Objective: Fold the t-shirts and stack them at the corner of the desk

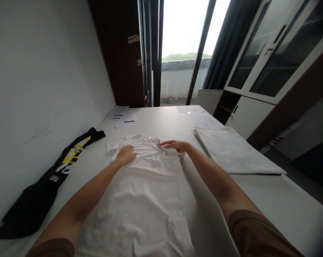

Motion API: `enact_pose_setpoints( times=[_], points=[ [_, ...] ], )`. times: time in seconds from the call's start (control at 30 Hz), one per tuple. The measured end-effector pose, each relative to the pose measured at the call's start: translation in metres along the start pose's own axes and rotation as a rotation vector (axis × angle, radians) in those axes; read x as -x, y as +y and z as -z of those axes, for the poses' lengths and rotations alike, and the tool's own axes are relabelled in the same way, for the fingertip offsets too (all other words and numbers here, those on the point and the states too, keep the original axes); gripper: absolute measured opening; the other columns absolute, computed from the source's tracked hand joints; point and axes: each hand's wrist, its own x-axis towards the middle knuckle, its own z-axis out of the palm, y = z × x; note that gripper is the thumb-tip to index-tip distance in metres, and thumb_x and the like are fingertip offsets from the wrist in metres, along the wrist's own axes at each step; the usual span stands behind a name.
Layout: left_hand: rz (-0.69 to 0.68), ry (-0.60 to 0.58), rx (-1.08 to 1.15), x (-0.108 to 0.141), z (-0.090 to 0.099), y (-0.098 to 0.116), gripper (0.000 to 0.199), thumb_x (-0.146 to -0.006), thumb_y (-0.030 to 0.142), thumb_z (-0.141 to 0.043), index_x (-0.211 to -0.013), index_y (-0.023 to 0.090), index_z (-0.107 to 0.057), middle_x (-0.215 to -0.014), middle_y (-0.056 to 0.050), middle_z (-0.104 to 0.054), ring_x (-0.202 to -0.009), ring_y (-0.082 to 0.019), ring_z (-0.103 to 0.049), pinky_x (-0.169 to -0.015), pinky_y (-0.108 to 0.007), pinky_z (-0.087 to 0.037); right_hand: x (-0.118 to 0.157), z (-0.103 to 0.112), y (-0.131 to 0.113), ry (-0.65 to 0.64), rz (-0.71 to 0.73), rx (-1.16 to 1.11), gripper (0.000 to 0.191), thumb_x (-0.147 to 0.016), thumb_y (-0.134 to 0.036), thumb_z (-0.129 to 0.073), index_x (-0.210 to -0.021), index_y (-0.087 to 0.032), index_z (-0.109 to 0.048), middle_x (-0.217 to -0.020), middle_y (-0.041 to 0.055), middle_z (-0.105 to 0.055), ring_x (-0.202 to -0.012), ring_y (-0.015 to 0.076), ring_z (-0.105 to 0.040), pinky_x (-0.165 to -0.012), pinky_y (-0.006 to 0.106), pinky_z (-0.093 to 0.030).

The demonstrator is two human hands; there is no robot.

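A white T-shirt (pixel 147 189) lies spread on the white table, its collar at the far end and its lower part near me, with creases across the front. My left hand (pixel 126 155) rests flat on the shirt's left shoulder area, fingers stretched out. At the right shoulder, beside the collar, my right hand (pixel 174 145) has its fingers closed on the shirt's cloth, which bunches under it near the right sleeve. The index finger points toward the collar, and the thumb is partly hidden.
A folded black garment (pixel 43 192) with yellow and white print lies along the wall at left. Folded white cloth (pixel 236 150) lies on the right. Printed papers (pixel 126 119) and more sheets (pixel 198 116) are at the table's far end. Cabinets (pixel 273 53) stand to the right.
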Motion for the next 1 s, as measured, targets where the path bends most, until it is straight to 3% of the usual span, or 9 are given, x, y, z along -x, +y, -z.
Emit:
enact_pose_setpoints(
  times=[0.1, 0.2, 0.27, 0.37, 0.47, 0.63, 0.8, 0.9, 1.0],
  points=[
    [0.012, 0.010, 0.020, -0.020, 0.008, 0.005, 0.035, -0.098, 0.037, -0.050, -0.124, 0.019, -0.065, -0.131, -0.014, -0.062, -0.127, -0.030, -0.055, -0.110, -0.043, -0.040, -0.001, 0.007, -0.004, 0.068, -0.022, 0.249, 0.044, -0.084, -0.026, -0.074, -0.127, -0.022, -0.068, -0.096, 0.0026, -0.075, -0.076, 0.0150, -0.068, -0.071, 0.027, -0.057],
    [-0.039, 0.017, 0.057, -0.042, 0.008, 0.018, 0.036, -0.100, 0.036, -0.047, -0.131, 0.022, -0.061, -0.139, -0.010, -0.059, -0.130, -0.025, -0.052, -0.114, -0.037, -0.037, -0.006, 0.006, -0.011, 0.382, -0.087, 0.776, 0.021, -0.084, -0.016, -0.068, -0.103, -0.019, -0.076, -0.086, 0.0029, -0.074, -0.078, 0.0171, -0.067, -0.072, 0.025, -0.051],
    [-0.069, 0.008, 0.079, -0.056, 0.002, 0.029, 0.043, -0.102, 0.041, -0.046, -0.140, 0.024, -0.056, -0.147, -0.008, -0.055, -0.136, -0.023, -0.047, -0.117, -0.035, -0.034, -0.010, 0.002, -0.014, 0.591, -0.097, 1.108, 0.021, -0.086, -0.013, -0.064, -0.100, -0.020, -0.078, -0.097, 0.0058, -0.074, -0.091, 0.0213, -0.068, -0.080, 0.026, -0.049],
    [-0.036, -0.012, 0.092, -0.071, -0.011, 0.040, 0.055, -0.102, 0.051, -0.043, -0.150, 0.023, -0.047, -0.158, -0.011, -0.045, -0.146, -0.029, -0.038, -0.121, -0.047, -0.029, -0.014, -0.006, -0.011, 0.806, -0.070, 1.349, 0.032, -0.096, -0.017, -0.052, -0.121, -0.024, -0.072, -0.120, 0.0121, -0.068, -0.103, 0.0251, -0.067, -0.087, 0.031, -0.047],
    [0.039, -0.029, 0.094, -0.082, -0.024, 0.040, 0.064, -0.102, 0.058, -0.035, -0.157, 0.024, -0.040, -0.166, -0.013, -0.032, -0.153, -0.035, -0.026, -0.121, -0.063, -0.020, -0.015, -0.010, -0.007, 0.917, -0.094, 1.429, 0.040, -0.102, -0.019, -0.041, -0.136, -0.021, -0.060, -0.131, 0.0179, -0.059, -0.105, 0.0266, -0.064, -0.088, 0.034, -0.047],
    [0.138, -0.077, 0.094, -0.095, -0.029, 0.019, 0.070, -0.102, 0.062, -0.028, -0.162, 0.027, -0.033, -0.171, -0.010, -0.023, -0.157, -0.034, -0.017, -0.123, -0.063, -0.014, -0.011, 0.000, 0.002, 1.050, -0.072, 1.481, 0.044, -0.102, -0.029, -0.048, -0.145, -0.019, -0.052, -0.138, 0.0204, -0.051, -0.124, 0.0323, -0.050, -0.099, 0.040, -0.042],
    [0.216, -0.113, 0.102, -0.097, -0.019, -0.003, 0.073, -0.101, 0.064, -0.027, -0.163, 0.027, -0.031, -0.172, -0.010, -0.020, -0.157, -0.034, -0.016, -0.123, -0.062, -0.013, 0.005, 0.018, 0.019, 1.070, -0.197, 1.320, 0.047, -0.099, -0.049, -0.055, -0.134, -0.019, -0.062, -0.127, 0.0188, -0.062, -0.120, 0.0322, -0.055, -0.104, 0.042, -0.038],
    [0.248, -0.114, 0.104, -0.090, -0.008, -0.007, 0.072, -0.101, 0.061, -0.029, -0.163, 0.024, -0.032, -0.171, -0.013, -0.021, -0.156, -0.036, -0.019, -0.122, -0.063, -0.014, 0.022, 0.029, 0.026, 1.082, -0.242, 1.222, 0.043, -0.095, -0.048, -0.060, -0.126, -0.018, -0.067, -0.119, 0.0179, -0.069, -0.117, 0.0313, -0.059, -0.099, 0.038, -0.040],
    [0.243, -0.093, 0.103, -0.083, 0.006, 0.002, 0.069, -0.102, 0.056, -0.032, -0.161, 0.019, -0.035, -0.168, -0.018, -0.026, -0.154, -0.039, -0.023, -0.120, -0.067, -0.018, 0.035, 0.036, 0.026, 1.082, -0.230, 1.109, 0.034, -0.093, -0.041, -0.060, -0.117, -0.019, -0.070, -0.117, 0.0142, -0.072, -0.112, 0.0267, -0.063, -0.089, 0.029, -0.044]
  ],
)
